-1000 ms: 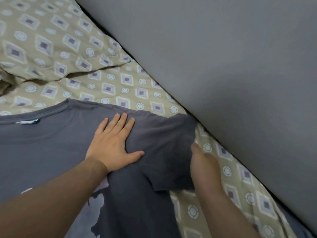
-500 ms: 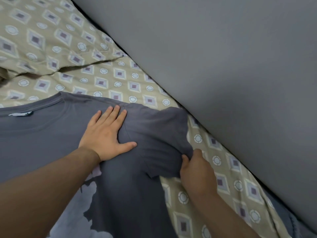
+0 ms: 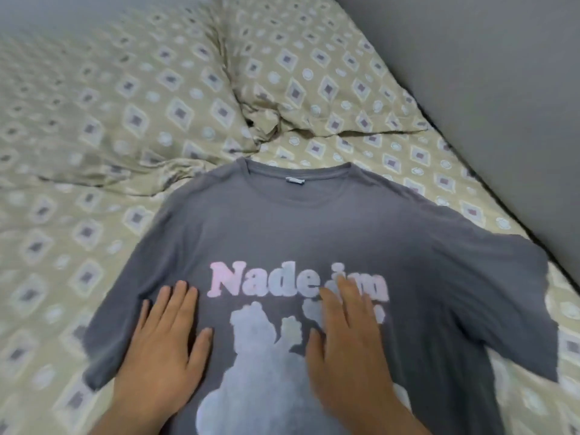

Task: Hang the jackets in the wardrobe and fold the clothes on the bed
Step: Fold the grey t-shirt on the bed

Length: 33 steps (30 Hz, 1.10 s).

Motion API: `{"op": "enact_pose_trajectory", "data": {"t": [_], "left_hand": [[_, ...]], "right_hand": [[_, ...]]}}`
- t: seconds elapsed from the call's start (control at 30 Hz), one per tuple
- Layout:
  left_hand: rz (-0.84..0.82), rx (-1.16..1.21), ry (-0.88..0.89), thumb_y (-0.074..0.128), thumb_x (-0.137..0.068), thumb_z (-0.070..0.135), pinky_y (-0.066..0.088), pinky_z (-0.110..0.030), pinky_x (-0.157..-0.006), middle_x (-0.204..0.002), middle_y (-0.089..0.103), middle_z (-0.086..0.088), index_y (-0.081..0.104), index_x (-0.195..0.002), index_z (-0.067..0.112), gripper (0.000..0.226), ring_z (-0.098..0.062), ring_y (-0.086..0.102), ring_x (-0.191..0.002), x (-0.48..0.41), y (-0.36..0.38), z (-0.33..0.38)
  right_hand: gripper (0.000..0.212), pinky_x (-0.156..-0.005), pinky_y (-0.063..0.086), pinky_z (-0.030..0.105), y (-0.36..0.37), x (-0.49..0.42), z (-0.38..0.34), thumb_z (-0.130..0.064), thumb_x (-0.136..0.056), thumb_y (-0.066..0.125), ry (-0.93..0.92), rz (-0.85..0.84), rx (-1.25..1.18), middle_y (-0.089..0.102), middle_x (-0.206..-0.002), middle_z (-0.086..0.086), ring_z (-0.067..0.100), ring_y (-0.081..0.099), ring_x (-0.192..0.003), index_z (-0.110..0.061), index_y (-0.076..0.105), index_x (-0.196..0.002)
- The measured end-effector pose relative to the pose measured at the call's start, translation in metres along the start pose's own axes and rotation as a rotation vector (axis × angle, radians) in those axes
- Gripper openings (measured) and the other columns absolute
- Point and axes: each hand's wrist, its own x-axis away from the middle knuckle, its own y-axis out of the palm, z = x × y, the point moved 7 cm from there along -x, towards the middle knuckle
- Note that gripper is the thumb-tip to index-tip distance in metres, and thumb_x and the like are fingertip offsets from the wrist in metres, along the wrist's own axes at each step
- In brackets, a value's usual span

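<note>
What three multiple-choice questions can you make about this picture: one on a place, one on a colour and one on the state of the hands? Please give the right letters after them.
1. Where does the grey T-shirt lie?
A. on a hanger
B. on the patterned bedsheet
C. on the floor

2. What colour is the printed word on its chest?
A. green
B. black
C. pale pink

3. How are the left hand and the right hand?
A. both flat on the T-shirt
B. both curled round a sleeve
C. one holding a hanger

Answers:
1 B: the sheet shows around the spread shirt on both sides and above the collar.
2 C: the letters are pale pink, fading toward white on the right.
3 A: the fingers are straight, palms down on the print, and they hold nothing.
</note>
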Motion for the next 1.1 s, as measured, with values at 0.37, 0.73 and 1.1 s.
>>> {"op": "enact_pose_trajectory", "data": {"t": [0.37,0.73,1.1], "left_hand": [[0.275,0.365,-0.184,0.039,-0.09,0.039,0.043,-0.049,-0.104,-0.138,0.057,-0.017,0.063,-0.125,0.002,0.056,-0.036,0.054,-0.127,0.023,-0.019,-0.059],[-0.252,0.853,-0.528,0.074,-0.079,0.031,0.041,-0.02,-0.061,-0.098,0.061,0.009,0.055,-0.104,0.023,0.033,-0.009,0.058,-0.084,-0.103,-0.033,-0.079],[-0.609,1.353,-0.513,0.069,-0.084,0.002,0.055,-0.041,-0.086,-0.096,0.076,-0.013,0.068,-0.096,0.009,0.014,-0.027,0.072,-0.091,-0.142,-0.044,-0.113]], "right_hand": [[0.068,-0.123,-0.002,0.039,0.143,-0.089,-0.136,-0.044,-0.093,0.026,-0.241,-0.269,0.113,0.021,-0.164,0.009,0.025,0.013,-0.152,-0.018,0.028,-0.155],[0.066,-0.119,0.012,0.043,0.143,-0.092,-0.136,-0.043,-0.088,0.033,-0.163,-0.313,0.199,0.04,-0.155,0.011,0.029,0.034,-0.145,-0.016,0.045,-0.147],[0.064,-0.116,0.019,0.046,0.144,-0.095,-0.136,-0.04,-0.085,0.042,-0.164,-0.303,0.196,0.045,-0.152,0.012,0.031,0.041,-0.141,-0.015,0.05,-0.143]]}}
